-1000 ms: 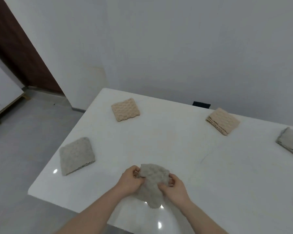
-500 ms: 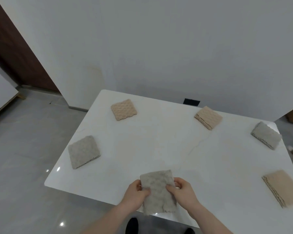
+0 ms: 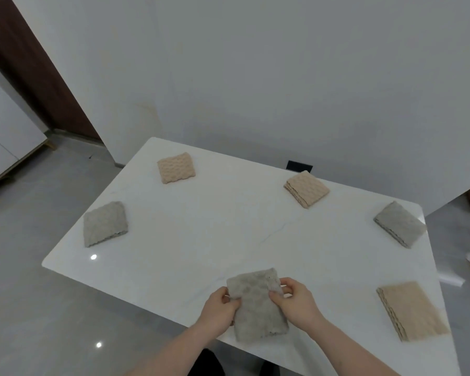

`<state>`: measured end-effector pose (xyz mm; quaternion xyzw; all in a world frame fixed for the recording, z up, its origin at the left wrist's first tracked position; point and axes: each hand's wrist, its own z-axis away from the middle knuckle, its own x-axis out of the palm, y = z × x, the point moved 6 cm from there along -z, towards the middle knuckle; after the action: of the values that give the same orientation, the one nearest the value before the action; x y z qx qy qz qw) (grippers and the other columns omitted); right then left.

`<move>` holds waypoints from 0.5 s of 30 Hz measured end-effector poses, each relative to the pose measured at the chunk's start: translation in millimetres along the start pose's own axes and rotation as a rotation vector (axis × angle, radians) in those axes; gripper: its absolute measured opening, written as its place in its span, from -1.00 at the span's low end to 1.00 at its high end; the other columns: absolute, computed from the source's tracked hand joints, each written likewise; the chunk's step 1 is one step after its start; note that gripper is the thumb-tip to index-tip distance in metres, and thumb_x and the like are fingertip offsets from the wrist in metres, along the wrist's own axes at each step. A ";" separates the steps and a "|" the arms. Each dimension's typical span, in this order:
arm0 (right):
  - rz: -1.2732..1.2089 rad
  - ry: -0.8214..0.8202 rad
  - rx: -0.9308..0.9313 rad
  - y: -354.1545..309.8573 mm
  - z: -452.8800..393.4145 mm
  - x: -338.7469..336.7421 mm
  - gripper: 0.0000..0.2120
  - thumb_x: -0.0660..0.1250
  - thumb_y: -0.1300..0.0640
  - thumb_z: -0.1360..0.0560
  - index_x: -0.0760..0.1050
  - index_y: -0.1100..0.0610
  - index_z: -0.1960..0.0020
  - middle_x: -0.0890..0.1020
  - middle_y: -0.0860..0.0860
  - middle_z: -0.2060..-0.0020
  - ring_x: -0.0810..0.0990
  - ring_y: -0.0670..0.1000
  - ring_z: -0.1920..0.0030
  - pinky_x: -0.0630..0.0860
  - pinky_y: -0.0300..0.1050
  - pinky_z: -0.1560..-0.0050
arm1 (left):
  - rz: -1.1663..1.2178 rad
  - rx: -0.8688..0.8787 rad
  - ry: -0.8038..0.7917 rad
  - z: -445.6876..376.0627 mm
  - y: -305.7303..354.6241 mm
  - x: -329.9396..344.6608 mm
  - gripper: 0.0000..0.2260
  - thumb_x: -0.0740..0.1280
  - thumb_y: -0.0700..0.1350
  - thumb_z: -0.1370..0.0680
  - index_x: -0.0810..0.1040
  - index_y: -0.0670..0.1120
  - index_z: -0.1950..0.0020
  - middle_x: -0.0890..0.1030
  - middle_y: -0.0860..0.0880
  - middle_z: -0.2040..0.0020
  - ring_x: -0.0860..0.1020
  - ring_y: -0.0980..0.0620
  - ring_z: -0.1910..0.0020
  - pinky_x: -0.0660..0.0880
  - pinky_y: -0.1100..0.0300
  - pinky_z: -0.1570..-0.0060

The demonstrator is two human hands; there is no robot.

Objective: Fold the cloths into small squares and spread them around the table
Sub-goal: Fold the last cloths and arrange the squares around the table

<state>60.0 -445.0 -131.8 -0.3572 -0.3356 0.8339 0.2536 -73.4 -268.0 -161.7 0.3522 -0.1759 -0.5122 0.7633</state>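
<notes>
Both hands, left hand (image 3: pixel 219 308) and right hand (image 3: pixel 296 299), have fingers pinching the grey cloth (image 3: pixel 255 305) at 6 o'clock on the counter (image 3: pixel 228 234). It overhangs the near edge, so it may slip off or unfold on release.

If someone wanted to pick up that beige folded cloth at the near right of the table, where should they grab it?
Probably at the long left edge of the beige cloth, coming from the table's middle. The stacked layers show as ridges along that side, so a pinch there, thumb on top and fingers beneath, should catch every layer and keep the fold together. It lies flat on the table, apart from the other cloths.
</notes>
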 end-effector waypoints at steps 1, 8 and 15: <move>0.007 -0.010 -0.001 7.2 0.0 -7.5 -0.88 0.51 0.05 -0.47 0.65 -0.05 0.01 0.73 -0.07 0.16 0.70 -0.10 0.16 0.61 -0.21 0.14 | -0.012 -0.001 0.014 2.5 -2.4 9.0 -0.88 0.39 -0.16 -0.58 0.61 -0.09 -0.11 0.72 -0.11 0.02 0.72 -0.07 0.08 0.66 0.02 0.09; 0.093 -0.059 0.008 45.3 -5.3 -37.4 -0.92 0.51 0.06 -0.48 0.67 -0.05 0.03 0.71 -0.10 0.15 0.67 -0.12 0.10 0.51 -0.33 0.20 | -0.252 0.026 0.072 2.6 -12.1 41.0 -0.78 0.48 0.00 -0.54 0.58 -0.04 0.25 0.65 0.09 0.37 0.63 0.13 0.33 0.51 0.24 0.28; 0.162 -0.104 0.122 79.5 -17.4 -34.2 -0.91 0.46 0.05 -0.51 0.63 0.00 -0.02 0.70 -0.08 0.13 0.67 -0.11 0.12 0.58 -0.23 0.14 | -0.341 -0.038 0.072 -15.2 -24.4 52.8 -0.74 0.55 0.07 -0.47 0.66 -0.12 0.17 0.72 0.03 0.29 0.70 0.10 0.30 0.58 0.26 0.20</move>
<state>79.8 -512.4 -185.2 -0.3236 -0.2668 0.8880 0.1887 -58.1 -315.9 -194.6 0.3805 -0.0762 -0.6246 0.6777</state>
